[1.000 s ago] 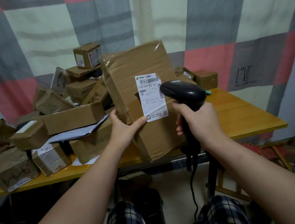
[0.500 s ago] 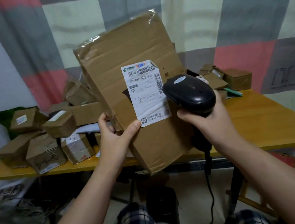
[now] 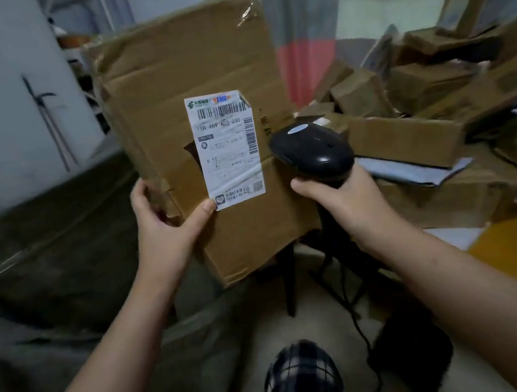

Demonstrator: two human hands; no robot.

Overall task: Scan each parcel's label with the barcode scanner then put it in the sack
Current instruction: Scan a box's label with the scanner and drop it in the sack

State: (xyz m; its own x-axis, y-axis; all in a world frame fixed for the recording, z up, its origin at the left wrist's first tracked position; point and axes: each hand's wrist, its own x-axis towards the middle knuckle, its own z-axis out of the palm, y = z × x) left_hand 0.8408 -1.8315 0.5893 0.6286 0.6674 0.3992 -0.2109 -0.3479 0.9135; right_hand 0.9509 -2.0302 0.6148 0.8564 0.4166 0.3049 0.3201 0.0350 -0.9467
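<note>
- Since half a second ago your view has swung left: the pile of parcels [image 3: 425, 120], then left of the held box, now lies to its right, while both grips are unchanged
- Left hand [image 3: 166, 225]: fingers curl behind the torn left edge of the parcel [image 3: 195, 69], and the thumb presses on its front face, touching the bottom corner of the label [image 3: 227, 149]
- Right hand [image 3: 350, 201]: fingers wrap round the handle of the barcode scanner [image 3: 311, 152], whose black head sits just beside the label's right edge
- Parcel: you hold it upright in the air between your hands, slightly tilted, with the white label facing you
- Cable [image 3: 357, 326]: hangs from the scanner handle toward the floor
- Pile: blurred brown boxes stacked at the right, beside the yellow table [image 3: 506, 257]
- Dark olive fabric [image 3: 56, 264]: fills the lower left, below and left of the parcel; you cannot tell whether it is the sack
- Plaid knee [image 3: 302, 383]: bottom centre
</note>
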